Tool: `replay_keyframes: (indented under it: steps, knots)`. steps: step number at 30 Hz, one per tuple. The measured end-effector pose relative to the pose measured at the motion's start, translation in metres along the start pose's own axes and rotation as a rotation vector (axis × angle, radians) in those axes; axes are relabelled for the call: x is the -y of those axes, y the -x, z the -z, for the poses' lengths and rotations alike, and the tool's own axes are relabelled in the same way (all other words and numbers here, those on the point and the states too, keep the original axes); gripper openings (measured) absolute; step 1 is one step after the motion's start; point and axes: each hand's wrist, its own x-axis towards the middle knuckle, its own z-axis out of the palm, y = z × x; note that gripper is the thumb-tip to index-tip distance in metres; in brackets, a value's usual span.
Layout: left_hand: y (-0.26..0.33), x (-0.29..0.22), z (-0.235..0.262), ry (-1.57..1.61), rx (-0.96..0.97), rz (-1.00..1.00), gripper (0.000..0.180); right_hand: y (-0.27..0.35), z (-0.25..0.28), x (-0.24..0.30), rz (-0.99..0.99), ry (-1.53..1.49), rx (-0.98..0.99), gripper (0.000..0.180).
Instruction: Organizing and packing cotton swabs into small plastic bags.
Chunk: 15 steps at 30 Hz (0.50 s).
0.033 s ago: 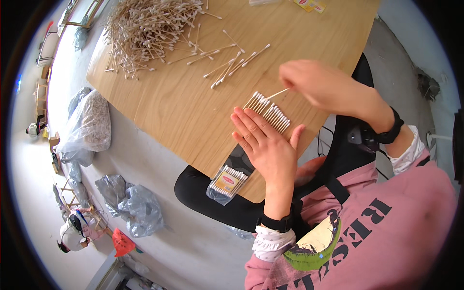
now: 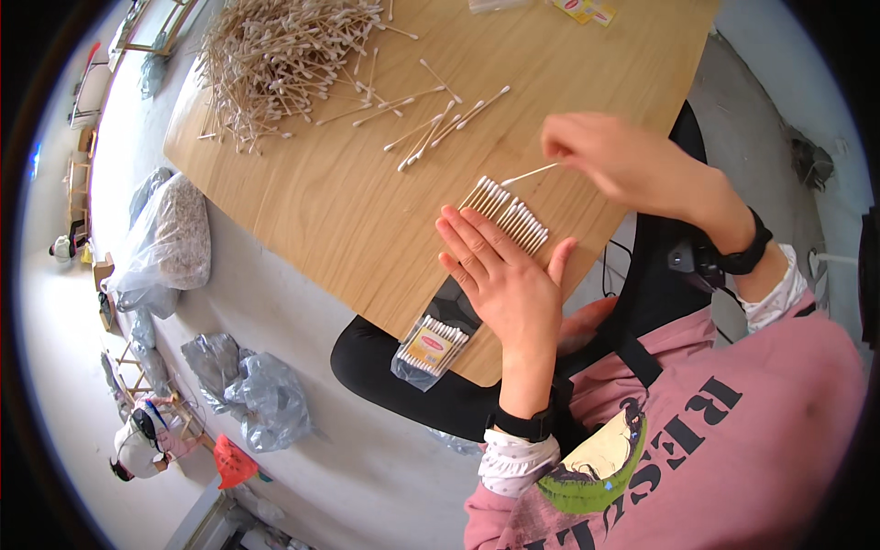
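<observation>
My left hand (image 2: 511, 286) lies flat, fingers stretched out, over the lower ends of a row of cotton swabs (image 2: 521, 222) lined up side by side on the table. The swabs' upper white tips stick out beyond the fingers. Pinched in my right hand (image 2: 623, 160) is a single cotton swab (image 2: 532, 173), its white tip pointing left just above the upper end of the row. Several loose swabs (image 2: 440, 128) lie further off. By my left wrist, a clear packet of cotton swabs (image 2: 433, 348) with a yellow and red label hangs at the table's near edge.
A large heap of cotton swabs (image 2: 275, 64) covers the far left of the wooden table (image 2: 321, 211). Yellow cards (image 2: 585, 11) lie at its far edge. Plastic bags (image 2: 266, 403) and a full clear sack (image 2: 179, 229) stand on the floor, left. Another person (image 2: 142, 440) sits at lower left.
My right hand has shifted slightly to the right, drawing the held swab a little that way. The left hand stays in place on the row.
</observation>
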Motion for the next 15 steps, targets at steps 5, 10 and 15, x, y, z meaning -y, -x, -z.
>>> replay_keyframes:
  steps: [5,10,15]
  knots:
    - [0.001,-0.002,0.001,-0.069,0.028,-0.005,0.117,0.072,0.040,-0.028,-0.320,-0.176,-0.387,0.009]
    - [0.005,0.006,0.019,-0.094,0.045,0.008,0.112,0.138,0.068,-0.066,-0.523,0.053,-0.680,0.007]
    - [0.011,0.010,0.029,-0.092,0.082,-0.052,0.109,0.167,0.059,-0.118,-0.765,0.058,-0.673,0.015]
